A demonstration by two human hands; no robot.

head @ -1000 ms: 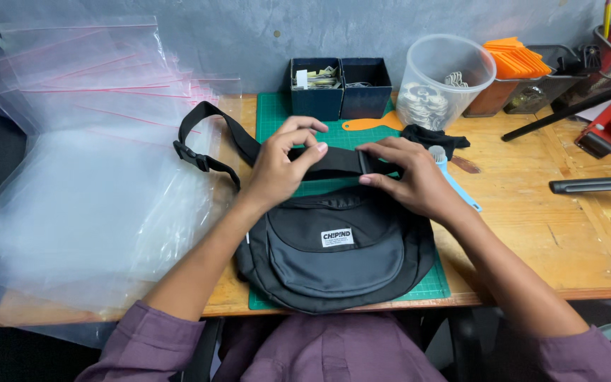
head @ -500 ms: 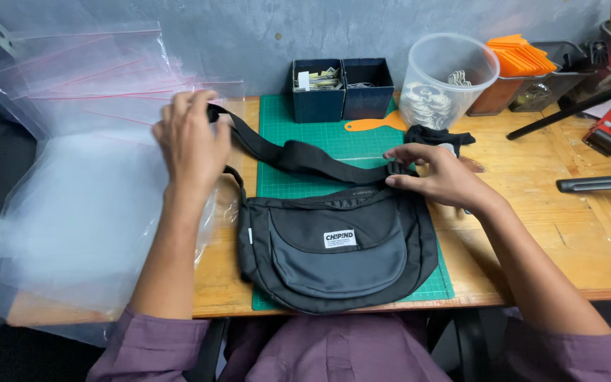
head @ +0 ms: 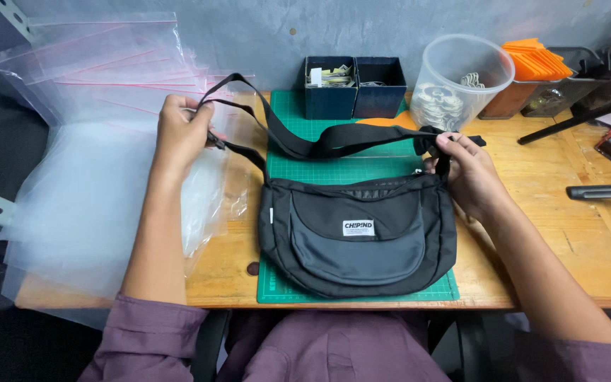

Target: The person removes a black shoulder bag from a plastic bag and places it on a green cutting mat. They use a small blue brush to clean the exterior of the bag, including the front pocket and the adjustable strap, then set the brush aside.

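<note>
Holding: both hands grip the black strap (head: 334,141) of the black sling bag (head: 358,237).
Left hand (head: 178,131): closed around the strap's far loop, above the pile of clear plastic bags (head: 100,184).
Right hand (head: 468,173): fingers pinched on the strap where it meets the bag's right corner.
Bag: lies flat on the green cutting mat (head: 284,134), pocket side up, near the table's front edge.
Behind: two dark blue boxes (head: 355,85) and a clear plastic tub (head: 464,81).
</note>
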